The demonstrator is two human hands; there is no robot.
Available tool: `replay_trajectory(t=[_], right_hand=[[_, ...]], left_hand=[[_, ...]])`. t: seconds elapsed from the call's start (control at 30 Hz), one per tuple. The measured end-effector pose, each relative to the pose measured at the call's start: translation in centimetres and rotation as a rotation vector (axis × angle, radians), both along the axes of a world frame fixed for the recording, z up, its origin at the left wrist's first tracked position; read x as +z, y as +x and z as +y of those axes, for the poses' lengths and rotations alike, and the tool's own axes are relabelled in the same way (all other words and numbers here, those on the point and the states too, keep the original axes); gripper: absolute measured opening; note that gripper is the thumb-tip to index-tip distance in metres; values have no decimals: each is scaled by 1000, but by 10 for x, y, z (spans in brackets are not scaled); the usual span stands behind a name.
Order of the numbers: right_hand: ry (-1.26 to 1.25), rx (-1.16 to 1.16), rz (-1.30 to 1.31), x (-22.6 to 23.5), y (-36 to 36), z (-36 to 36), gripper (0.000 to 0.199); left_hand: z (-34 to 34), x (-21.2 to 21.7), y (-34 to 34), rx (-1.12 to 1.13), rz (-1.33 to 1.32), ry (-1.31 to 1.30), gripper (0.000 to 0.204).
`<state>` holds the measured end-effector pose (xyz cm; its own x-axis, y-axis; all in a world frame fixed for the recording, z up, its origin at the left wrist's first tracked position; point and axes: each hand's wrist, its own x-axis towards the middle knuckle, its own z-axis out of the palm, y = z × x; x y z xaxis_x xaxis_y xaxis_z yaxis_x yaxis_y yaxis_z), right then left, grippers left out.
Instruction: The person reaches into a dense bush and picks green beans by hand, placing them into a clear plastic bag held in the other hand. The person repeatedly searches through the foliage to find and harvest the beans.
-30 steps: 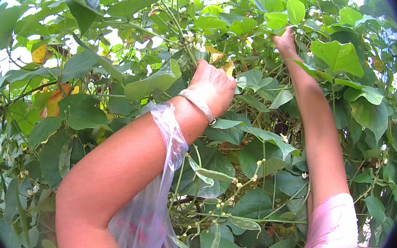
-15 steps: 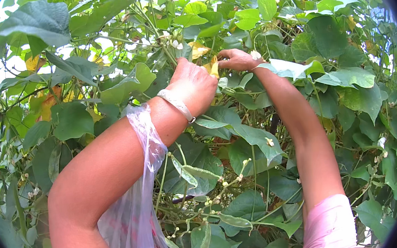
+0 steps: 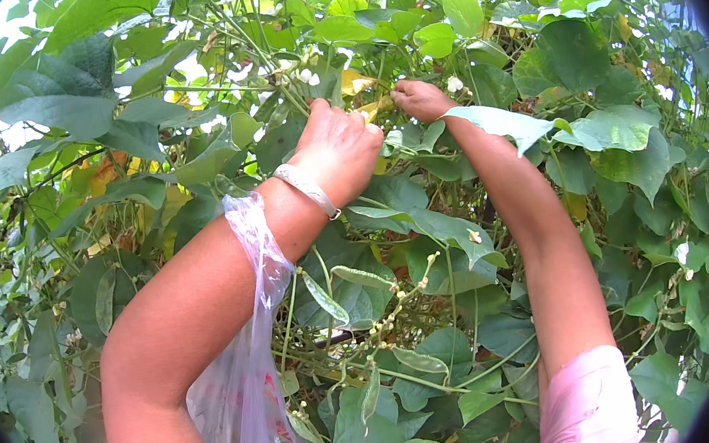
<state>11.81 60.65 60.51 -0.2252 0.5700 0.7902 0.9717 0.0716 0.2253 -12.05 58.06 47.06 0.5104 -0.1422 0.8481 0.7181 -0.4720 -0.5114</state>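
Observation:
My left hand [image 3: 335, 147] is raised among the bean vines, its fingers curled closed beside a green stem [image 3: 292, 97]. The back of the hand hides what the fingers grip. A pale bracelet [image 3: 307, 188] circles that wrist, and a thin clear plastic bag [image 3: 253, 364] hangs from the forearm below it. Slightly to the right, my right hand [image 3: 424, 100] is closed in a pinch, and anything in it is too small to make out. A yellow leaf [image 3: 372, 111] shows between the two hands. White blossoms [image 3: 307, 77] sit just above my left hand.
Flat green bean pods [image 3: 326, 300] hang below my hands, with another pod [image 3: 420, 360] lower down. Large leaves [image 3: 501, 123] overlap my right wrist. Dense foliage [image 3: 66, 106] fills both sides. Red marks show on the bag.
My right hand's fingers have drawn together and shifted slightly up and away from my left hand. My left hand has moved slightly left. Leaves at the upper left have swayed.

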Motion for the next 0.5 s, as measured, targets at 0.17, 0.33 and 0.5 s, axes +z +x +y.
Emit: replay_trajectory(t=[0.17,0.33,0.5], right_hand=[[-107,-81,4,4,-17,-9,36],[13,-22,18,6,-31,-10,35],[75,-263,-72,8,-49,-24,34]], left_hand=[[-11,-3,-1,16,-86,78,25],[-28,-17,-13,-204,-137,203,34],[-74,-39,-35,-680,-142,-25,30]])
